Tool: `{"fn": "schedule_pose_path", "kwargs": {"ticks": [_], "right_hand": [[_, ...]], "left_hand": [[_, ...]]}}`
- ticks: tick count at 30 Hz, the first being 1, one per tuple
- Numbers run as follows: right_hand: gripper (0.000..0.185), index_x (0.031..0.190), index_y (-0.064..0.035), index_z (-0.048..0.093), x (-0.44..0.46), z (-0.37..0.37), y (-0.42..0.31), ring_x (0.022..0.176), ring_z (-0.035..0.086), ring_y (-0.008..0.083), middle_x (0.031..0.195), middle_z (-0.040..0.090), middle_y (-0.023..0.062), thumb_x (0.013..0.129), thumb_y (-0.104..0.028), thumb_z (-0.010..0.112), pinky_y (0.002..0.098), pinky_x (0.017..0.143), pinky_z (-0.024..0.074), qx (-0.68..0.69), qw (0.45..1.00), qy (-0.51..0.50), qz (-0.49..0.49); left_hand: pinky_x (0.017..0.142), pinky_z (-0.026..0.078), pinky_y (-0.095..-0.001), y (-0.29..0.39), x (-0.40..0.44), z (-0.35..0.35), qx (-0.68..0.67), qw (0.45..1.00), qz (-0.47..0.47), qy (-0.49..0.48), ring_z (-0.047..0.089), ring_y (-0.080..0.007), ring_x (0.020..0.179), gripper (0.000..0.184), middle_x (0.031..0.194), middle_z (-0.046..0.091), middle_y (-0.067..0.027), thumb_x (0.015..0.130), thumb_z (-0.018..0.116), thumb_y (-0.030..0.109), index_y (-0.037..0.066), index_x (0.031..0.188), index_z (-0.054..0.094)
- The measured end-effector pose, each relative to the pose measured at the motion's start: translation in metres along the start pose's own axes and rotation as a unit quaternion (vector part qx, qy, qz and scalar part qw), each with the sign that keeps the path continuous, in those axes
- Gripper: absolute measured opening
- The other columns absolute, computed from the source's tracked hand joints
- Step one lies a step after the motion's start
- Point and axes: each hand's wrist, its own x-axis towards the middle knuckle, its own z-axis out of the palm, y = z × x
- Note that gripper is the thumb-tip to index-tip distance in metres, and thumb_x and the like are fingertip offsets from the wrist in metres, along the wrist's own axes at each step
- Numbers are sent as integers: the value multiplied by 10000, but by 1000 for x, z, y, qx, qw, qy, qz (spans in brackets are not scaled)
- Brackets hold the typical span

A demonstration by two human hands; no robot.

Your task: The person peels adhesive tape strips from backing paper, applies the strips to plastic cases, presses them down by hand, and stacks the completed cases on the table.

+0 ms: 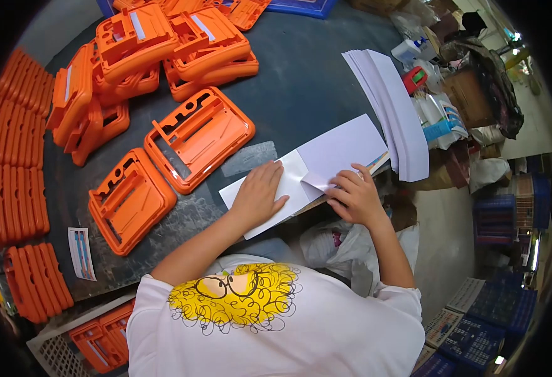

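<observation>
A long white paper sheet [348,143] lies at a slant along the front edge of the dark table, glossy at its left part and matte at its right. Flat on the glossy part rests my left hand [257,195], fingers stretched out. My right hand [356,196] has its fingers bent and pinched at a lifted flap [315,181] of the sheet, near the middle. A coloured strip shows beneath the sheet's right end. Two orange plastic shells [203,135] lie side by side just left of the sheet.
Several orange shells are piled at the back [134,41], and stacked rows [12,138] stand at the left. A fanned stack of white sheets [392,116] lies right. A printed card [81,253] is near the left front edge. Bags, boxes and a tape roll [415,79] crowd the right.
</observation>
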Motion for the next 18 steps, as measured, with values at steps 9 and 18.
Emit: {"fn": "schedule_pose_path", "kwargs": {"ticks": [9, 18], "right_hand": [[242, 623, -98, 569, 27, -109, -13, 720, 580, 237, 648, 551, 14, 705, -288, 694, 424, 772, 403, 65, 989, 117, -60], [286, 629, -88, 630, 143, -50, -26, 689, 552, 197, 614, 585, 16, 795, -282, 758, 346, 667, 401, 92, 987, 60, -116]], "left_hand": [[1108, 337, -446, -1, 0, 0, -15, 999, 12, 27, 448, -338, 1299, 582, 1348, 502, -178, 837, 676, 303, -13, 1296, 507], [854, 439, -391, 5, -20, -72, -206, 970, -80, 98, 602, -305, 943, 154, 924, 656, -92, 771, 713, 164, 65, 882, 671]]}}
